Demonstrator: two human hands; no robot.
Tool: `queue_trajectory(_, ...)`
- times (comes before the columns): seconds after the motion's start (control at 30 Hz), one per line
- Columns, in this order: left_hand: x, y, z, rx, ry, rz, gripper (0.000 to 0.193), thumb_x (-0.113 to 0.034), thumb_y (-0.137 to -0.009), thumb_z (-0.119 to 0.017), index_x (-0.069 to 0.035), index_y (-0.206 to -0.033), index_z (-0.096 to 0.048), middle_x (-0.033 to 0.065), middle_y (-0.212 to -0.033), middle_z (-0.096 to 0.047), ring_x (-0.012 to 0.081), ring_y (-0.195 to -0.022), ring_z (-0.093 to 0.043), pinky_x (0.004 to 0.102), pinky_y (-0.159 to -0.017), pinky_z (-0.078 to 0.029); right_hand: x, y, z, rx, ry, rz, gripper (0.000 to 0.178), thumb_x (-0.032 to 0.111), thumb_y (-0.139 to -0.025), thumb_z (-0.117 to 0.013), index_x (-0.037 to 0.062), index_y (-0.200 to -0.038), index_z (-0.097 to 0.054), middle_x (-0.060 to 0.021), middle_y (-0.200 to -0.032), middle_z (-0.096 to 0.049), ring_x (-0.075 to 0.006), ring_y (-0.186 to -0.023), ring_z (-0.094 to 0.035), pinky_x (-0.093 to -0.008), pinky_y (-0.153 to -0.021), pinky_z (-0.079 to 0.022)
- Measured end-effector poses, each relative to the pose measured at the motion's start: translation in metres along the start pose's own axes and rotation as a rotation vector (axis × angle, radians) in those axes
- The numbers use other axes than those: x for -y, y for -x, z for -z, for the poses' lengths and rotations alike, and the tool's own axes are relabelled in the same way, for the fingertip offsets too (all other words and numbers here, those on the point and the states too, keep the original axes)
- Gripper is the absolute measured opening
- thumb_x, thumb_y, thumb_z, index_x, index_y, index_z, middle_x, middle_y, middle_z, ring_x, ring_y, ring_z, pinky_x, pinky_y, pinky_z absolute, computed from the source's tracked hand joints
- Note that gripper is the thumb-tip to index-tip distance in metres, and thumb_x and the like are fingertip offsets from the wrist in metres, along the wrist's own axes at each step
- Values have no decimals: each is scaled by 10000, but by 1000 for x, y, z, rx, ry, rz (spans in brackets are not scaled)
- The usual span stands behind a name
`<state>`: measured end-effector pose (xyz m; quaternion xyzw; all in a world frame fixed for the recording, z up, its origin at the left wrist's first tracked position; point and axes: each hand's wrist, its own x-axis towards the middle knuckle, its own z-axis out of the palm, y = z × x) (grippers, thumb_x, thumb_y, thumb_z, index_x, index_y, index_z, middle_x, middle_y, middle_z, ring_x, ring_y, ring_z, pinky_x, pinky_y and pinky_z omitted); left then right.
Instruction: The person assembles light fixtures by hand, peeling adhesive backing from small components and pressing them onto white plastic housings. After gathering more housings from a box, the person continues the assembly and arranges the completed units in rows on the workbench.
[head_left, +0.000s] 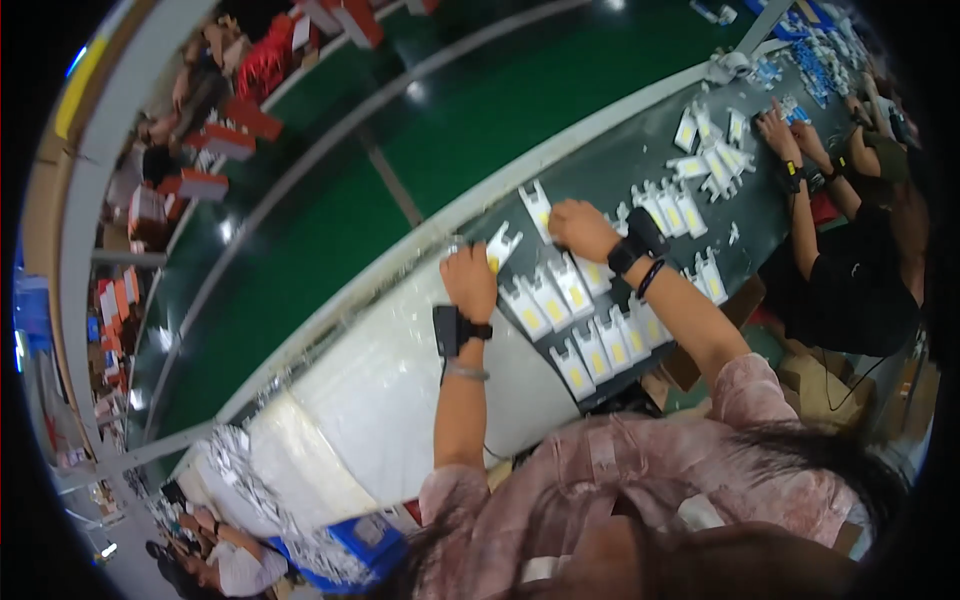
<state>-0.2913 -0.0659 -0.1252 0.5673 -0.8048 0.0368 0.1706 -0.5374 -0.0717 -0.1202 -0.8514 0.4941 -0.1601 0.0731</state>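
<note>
My left hand (468,280) is closed, fingers curled, at the work surface's far edge. Something small and pale shows at its fingertips, too small to make out. Beside its thumb lies a white notched plastic piece with a yellow patch (500,247). To the right, my right hand (585,230) is closed at the edge of a similar white notched piece (536,211), its fingertips partly hidden. Nearer to me, several such pieces lie side by side in two rows, a far row (548,298) and a near row (592,354).
A green conveyor belt (330,200) runs beyond the pale rail. White sheeting (350,400) covers the surface at left. More white pieces (720,165) lie in a loose heap at right, where a co-worker's hands (780,135) handle small parts. A blue bin (368,540) stands lower left.
</note>
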Motion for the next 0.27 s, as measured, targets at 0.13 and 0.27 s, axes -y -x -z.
queue_trajectory(0.13,-16,-5,-10,46,-96,177,233,-242,-717,-675,-131,-912,-610,65,-714,-611,254,-690,-616,409,-692,-409,-18,9,-8,88,66,34,83,143,-648,-628,90,-710,-611,-88,-851,-597,-287,-889,-573,-399,-739,-462)
queue_trajectory(0.27,-14,-10,-24,126,-206,292,429,-279,-736,-673,-88,-1096,-538,59,-668,-638,225,-587,-629,427,-619,-408,-3,-7,15,120,19,83,177,154,-586,-676,98,-752,-652,-72,-908,-628,-273,-945,-585,-416,-790,-477)
